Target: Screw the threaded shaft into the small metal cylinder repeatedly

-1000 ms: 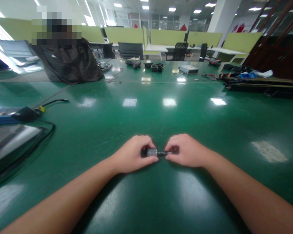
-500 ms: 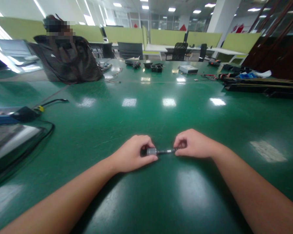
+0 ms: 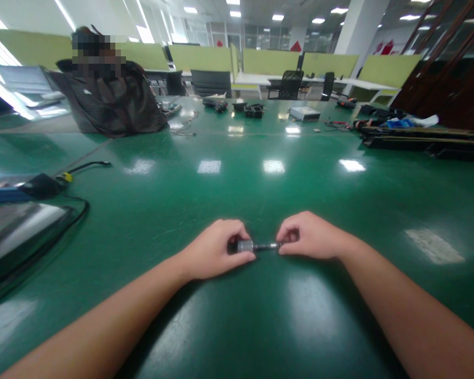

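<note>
My left hand (image 3: pixel 219 247) is wrapped round the grey and black handle of a screwdriver (image 3: pixel 245 246), which lies sideways just above the green table (image 3: pixel 237 326) or on it; I cannot tell which. Its thin dark shaft points right and ends in a shiny metal tip. At that tip, my right hand (image 3: pixel 306 235) has thumb and forefinger pinched together. A small dark bit seems to sit between those fingertips, too small to make out clearly. The handle's rear end is hidden in my left palm.
On the left lie a blue device (image 3: pixel 3 188) and a silver-grey flat case (image 3: pixel 19 223) with black cables. A large dark bag (image 3: pixel 114 105) stands behind them. Farther back are black parts (image 3: pixel 254 110), a white box (image 3: pixel 305 113) and stacked dark panels (image 3: pixel 426 141).
My right hand has shifted slightly left, so its fingertips are closer to the handle along the shaft. My left hand and the screwdriver have stayed in place.
</note>
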Available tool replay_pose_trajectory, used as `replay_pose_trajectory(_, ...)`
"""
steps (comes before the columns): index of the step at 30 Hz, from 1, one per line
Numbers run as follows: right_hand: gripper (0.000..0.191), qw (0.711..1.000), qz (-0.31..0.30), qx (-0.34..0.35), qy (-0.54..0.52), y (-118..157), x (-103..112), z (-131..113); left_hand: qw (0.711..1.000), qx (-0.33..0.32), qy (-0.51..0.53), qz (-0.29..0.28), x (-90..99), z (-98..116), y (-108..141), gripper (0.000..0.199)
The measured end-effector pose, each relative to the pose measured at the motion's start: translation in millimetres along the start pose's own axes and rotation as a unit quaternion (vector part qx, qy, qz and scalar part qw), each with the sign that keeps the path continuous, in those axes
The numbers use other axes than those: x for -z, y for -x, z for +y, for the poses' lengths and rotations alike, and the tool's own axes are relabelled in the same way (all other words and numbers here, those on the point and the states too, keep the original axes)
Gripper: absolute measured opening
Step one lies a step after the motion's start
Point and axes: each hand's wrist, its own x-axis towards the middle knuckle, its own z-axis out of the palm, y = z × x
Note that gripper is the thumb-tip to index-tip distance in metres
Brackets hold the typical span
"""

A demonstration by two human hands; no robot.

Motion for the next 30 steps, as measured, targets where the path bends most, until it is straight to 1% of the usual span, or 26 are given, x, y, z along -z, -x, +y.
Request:
replay_pose_trajectory(2, 0.013, 1.0, 0.017, 0.02, 0.001, -3.2, -9.0, -4.0, 1.0, 0.001, -0.003, 0.0, -0.9, 0.2, -1.3, 0.023)
replay_pose_trajectory(4, 0.014, 0.997, 0.059, 0.048, 0.0, -7.1, -19.8, -9.0, 1.0, 0.001, -0.006, 0.003, -2.1, 0.3, -2.7, 0.023)
replay_pose_trajectory(7, 0.017, 0.993, 0.094, 0.076, 0.013, -11.8, -33.1, -14.3, 1.0, 0.0, -0.009, 0.012, -3.8, 0.5, -4.2, 0.024)
replay_pose_trajectory(11, 0.011, 0.988, 0.121, 0.091, 0.039, -13.2, -38.2, -13.0, 1.0, -0.009, -0.006, 0.014, -3.5, 1.3, -4.8, 0.028)
replay_pose_trajectory(13, 0.009, 0.986, 0.125, 0.105, 0.044, -12.9, -37.2, -11.5, 1.0, -0.015, -0.003, 0.009, -2.4, 1.9, -5.0, 0.028)
replay_pose_trajectory(16, 0.006, 0.983, 0.121, 0.124, 0.055, -12.2, -35.2, -11.6, 1.0, -0.014, -0.004, 0.001, -1.0, 2.9, -5.3, 0.022)
replay_pose_trajectory(21, 0.008, 0.98, 0.114, 0.149, 0.066, -9.7, -34.3, -15.1, 1.0, -0.009, -0.004, 0.0, -0.4, 4.1, -4.9, 0.02)
replay_pose_trajectory(30, 0.009, 0.979, 0.101, 0.158, 0.085, -8.7, -34.9, -15.2, 1.0, -0.005, -0.015, -0.001, 0.2, 4.0, -3.6, 0.02)
